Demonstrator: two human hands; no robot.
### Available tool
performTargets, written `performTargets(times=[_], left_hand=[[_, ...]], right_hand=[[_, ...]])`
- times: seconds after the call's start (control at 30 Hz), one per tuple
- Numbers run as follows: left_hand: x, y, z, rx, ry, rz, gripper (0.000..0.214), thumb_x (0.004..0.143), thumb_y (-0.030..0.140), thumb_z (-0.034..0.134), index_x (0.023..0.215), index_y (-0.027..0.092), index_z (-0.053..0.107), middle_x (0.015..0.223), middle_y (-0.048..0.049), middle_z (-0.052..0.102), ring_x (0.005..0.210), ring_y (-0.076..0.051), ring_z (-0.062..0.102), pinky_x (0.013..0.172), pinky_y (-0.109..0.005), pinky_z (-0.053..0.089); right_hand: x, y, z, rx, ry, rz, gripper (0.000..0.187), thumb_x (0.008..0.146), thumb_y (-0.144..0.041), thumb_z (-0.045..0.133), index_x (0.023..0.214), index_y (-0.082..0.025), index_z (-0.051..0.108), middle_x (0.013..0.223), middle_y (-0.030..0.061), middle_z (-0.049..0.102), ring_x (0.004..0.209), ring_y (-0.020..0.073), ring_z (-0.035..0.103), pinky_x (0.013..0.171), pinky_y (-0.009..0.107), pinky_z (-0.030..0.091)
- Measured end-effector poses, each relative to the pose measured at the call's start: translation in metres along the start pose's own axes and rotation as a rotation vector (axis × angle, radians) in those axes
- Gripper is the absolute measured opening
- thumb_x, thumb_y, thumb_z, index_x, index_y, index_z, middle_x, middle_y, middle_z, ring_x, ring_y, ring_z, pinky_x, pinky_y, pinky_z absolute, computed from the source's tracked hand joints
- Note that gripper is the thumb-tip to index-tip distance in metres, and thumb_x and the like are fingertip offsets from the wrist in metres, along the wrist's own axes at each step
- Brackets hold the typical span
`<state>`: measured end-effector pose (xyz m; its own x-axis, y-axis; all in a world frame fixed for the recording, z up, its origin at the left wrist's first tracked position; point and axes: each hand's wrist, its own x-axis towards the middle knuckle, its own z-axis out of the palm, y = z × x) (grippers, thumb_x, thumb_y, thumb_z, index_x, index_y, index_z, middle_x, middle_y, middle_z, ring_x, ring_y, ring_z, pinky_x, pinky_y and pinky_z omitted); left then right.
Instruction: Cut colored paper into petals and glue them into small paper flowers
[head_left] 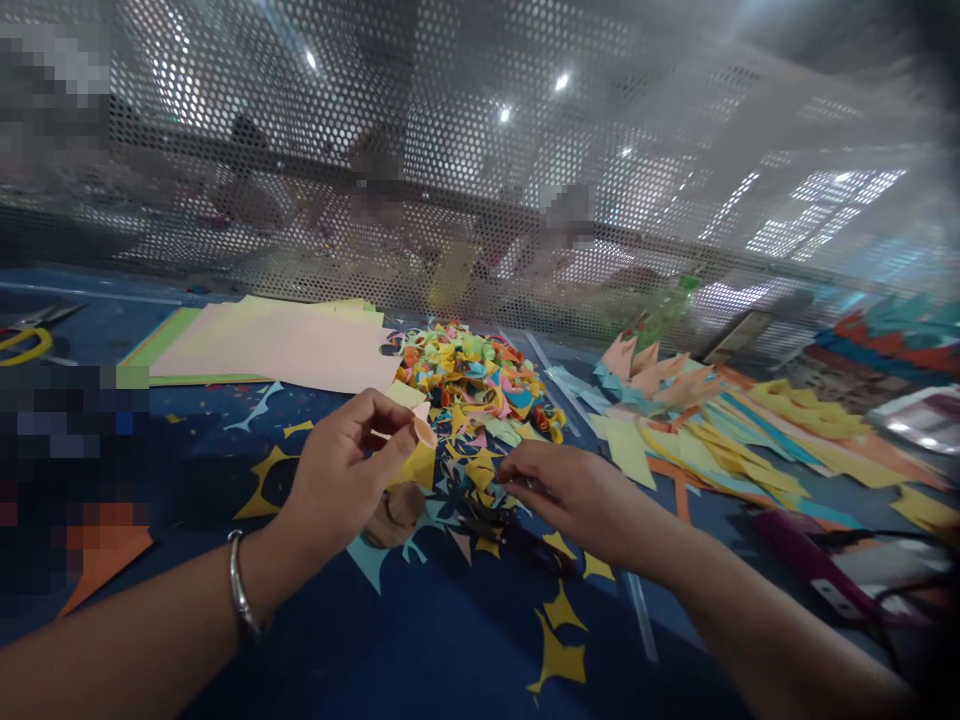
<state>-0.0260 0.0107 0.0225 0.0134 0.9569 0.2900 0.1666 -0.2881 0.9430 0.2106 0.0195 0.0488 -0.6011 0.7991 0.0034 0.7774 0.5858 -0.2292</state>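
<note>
Ahead, scraps [476, 385] are heaped beyond left fingers [396, 454] pinching peach paper [425, 431]; whether right fingers [527, 457] grip is unclear.

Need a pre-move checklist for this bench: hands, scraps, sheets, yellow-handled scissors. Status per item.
1. Left hand has a hold: ok. Thumb and fingers pinch a small peach paper piece.
2. Right hand free: cannot tell. Its fingertips are at the yellow scraps; whether they grip one is unclear.
3. Surface between the hands free of offcuts: not ok. Yellow and blue bits lie there.
4. Paper sheets squared up: not ok. Green edges stick out under the pale pink top sheet.
5. Yellow-handled scissors away from both hands: ok. They lie at the far left edge.
6. Dark object below the right hand identified: cannot tell. Too dim.
</note>
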Motion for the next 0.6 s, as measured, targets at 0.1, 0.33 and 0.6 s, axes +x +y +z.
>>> performTargets(times=[0.1, 0.33, 0.6], left_hand=[[-0.001, 0.001, 0.001, -0.002, -0.051, 0.039, 0.011, 0.081, 0.029, 0.061, 0.080, 0.019, 0.059, 0.076, -0.0008, 0.061, 0.069, -0.014, 0.058, 0.064, -0.024, 0.046], [0.001, 0.011, -0.005, 0.032, -0.006, 0.074, 0.010, 0.080, 0.030, 0.062, 0.079, 0.020, 0.060, 0.082, -0.0022, 0.063, 0.074, -0.016, 0.059, 0.067, -0.027, 0.046], [-0.022, 0.022, 0.013, 0.268, -0.412, 0.098, 0.012, 0.078, 0.014, 0.059, 0.071, 0.023, 0.064, 0.075, 0.0011, 0.061, 0.072, -0.015, 0.057, 0.063, -0.025, 0.042]], right_hand=[[0.003, 0.002, 0.004, 0.017, 0.027, -0.003, 0.015, 0.087, -0.013, 0.046, 0.091, -0.018, 0.061, 0.085, 0.0057, 0.063, 0.074, 0.0166, 0.059, 0.067, 0.028, 0.045], [0.004, 0.011, 0.013, 0.070, 0.055, 0.000, 0.024, 0.087, -0.014, 0.047, 0.108, -0.015, 0.058, 0.099, 0.0097, 0.063, 0.086, 0.0206, 0.060, 0.076, 0.031, 0.046], [0.005, 0.011, 0.018, 0.079, 0.076, -0.026, 0.015, 0.087, -0.017, 0.045, 0.088, -0.017, 0.059, 0.084, 0.0062, 0.062, 0.073, 0.0178, 0.057, 0.067, 0.028, 0.043]])
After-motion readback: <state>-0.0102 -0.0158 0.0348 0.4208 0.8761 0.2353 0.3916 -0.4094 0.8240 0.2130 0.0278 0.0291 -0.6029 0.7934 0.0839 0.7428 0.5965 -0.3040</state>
